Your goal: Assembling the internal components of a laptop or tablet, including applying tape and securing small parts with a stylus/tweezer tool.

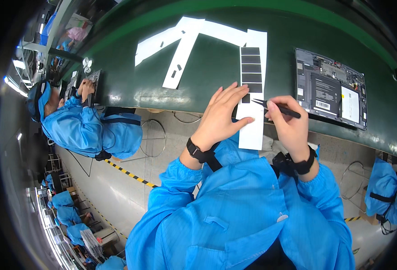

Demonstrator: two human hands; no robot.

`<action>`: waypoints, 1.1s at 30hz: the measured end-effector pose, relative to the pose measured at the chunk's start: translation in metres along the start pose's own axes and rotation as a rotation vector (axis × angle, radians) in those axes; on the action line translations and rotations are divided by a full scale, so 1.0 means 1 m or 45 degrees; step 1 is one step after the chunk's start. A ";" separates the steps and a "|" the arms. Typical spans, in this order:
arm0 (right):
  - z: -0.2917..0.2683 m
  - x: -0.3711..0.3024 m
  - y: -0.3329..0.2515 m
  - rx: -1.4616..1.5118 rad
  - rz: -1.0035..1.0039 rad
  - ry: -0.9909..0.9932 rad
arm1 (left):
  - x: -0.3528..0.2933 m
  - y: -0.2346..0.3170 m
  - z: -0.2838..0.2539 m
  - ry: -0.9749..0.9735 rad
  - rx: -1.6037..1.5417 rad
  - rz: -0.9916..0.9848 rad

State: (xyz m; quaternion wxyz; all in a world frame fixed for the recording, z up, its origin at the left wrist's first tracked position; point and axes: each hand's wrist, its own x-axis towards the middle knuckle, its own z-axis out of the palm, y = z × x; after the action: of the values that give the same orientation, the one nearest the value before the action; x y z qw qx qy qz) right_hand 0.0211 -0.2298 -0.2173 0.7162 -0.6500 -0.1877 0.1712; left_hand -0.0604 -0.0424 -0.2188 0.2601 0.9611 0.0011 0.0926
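Observation:
A white backing strip [251, 135] lies lengthwise before me, its near end reaching past the table edge. Along it runs a column of several black rectangular stickers [252, 68]. My left hand [221, 116] rests on the strip's left side, fingers stretched out and thumb apart, partly over the lowest pieces. In my right hand [291, 126] is a pair of black tweezers [286, 110], pinched between thumb and fingers. Their tips point left at the lowest black piece [246, 98]; whether they touch it I cannot tell.
Right of the strip lies an opened electronic device [326, 92] with battery and boards exposed. More white strips [176, 63] with small black pieces lie at the far left on the green table [131, 92]. A co-worker in blue [84, 128] works at the left; another blue garment [383, 189] shows at right.

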 end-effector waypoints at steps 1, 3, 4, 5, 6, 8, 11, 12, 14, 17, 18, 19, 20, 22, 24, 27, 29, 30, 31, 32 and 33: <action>0.005 0.004 0.009 -0.028 -0.005 0.024 | 0.000 -0.001 -0.001 0.012 -0.055 0.002; 0.009 0.008 0.015 -0.101 -0.013 0.039 | 0.000 -0.004 -0.001 0.044 -0.085 0.013; 0.011 0.009 0.017 -0.166 -0.022 0.059 | 0.000 -0.006 -0.001 0.072 -0.108 0.025; 0.011 0.011 0.017 -0.164 -0.023 0.061 | 0.000 -0.007 -0.001 0.074 -0.115 0.023; 0.012 0.012 0.016 -0.173 -0.017 0.061 | 0.000 -0.007 -0.001 0.083 -0.110 0.026; 0.013 0.014 0.015 -0.179 -0.002 0.064 | -0.001 -0.007 -0.001 0.089 -0.115 0.029; 0.015 0.015 0.016 -0.188 0.012 0.075 | -0.001 -0.008 0.001 0.094 -0.095 0.035; 0.016 0.015 0.016 -0.216 0.018 0.075 | -0.001 -0.008 0.001 0.100 -0.092 0.041; 0.016 0.017 0.015 -0.240 0.005 0.074 | -0.001 -0.009 0.002 0.106 -0.094 0.047; 0.020 0.021 0.009 -0.244 0.001 0.070 | -0.002 -0.013 0.005 0.155 -0.112 0.047; 0.021 0.022 0.007 -0.230 0.010 0.072 | -0.001 -0.015 0.007 0.164 -0.119 0.037; 0.022 0.023 0.007 -0.233 0.012 0.071 | -0.001 -0.015 0.007 0.173 -0.125 0.027; 0.022 0.023 0.006 -0.212 0.020 0.079 | -0.001 -0.014 0.008 0.174 -0.128 0.025; 0.022 0.023 0.008 -0.192 0.031 0.085 | 0.000 -0.011 0.009 0.208 -0.152 -0.005; 0.021 0.022 0.011 -0.157 -0.002 0.090 | 0.001 -0.009 0.008 0.212 -0.154 -0.010; 0.022 0.021 0.007 -0.151 0.015 0.108 | 0.001 -0.011 0.009 0.212 -0.148 -0.013; 0.021 0.021 0.010 -0.149 0.013 0.106 | 0.001 -0.011 0.010 0.210 -0.140 -0.010; 0.021 0.021 0.011 -0.145 0.010 0.107 | 0.000 -0.011 0.011 0.265 -0.169 -0.007; 0.020 0.021 0.011 -0.145 0.012 0.108 | -0.001 -0.011 0.013 0.320 -0.199 -0.003; 0.019 0.021 0.011 -0.162 -0.004 0.100 | -0.003 -0.013 0.014 0.318 -0.200 -0.004; 0.019 0.021 0.012 -0.178 -0.020 0.091 | -0.005 -0.015 0.016 0.290 -0.097 0.061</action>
State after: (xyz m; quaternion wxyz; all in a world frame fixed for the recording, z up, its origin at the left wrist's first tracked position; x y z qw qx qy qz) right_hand 0.0300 -0.2016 -0.2267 0.6767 -0.7026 -0.1784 0.1288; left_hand -0.0621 -0.0378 -0.2411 0.2922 0.9336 0.0042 0.2075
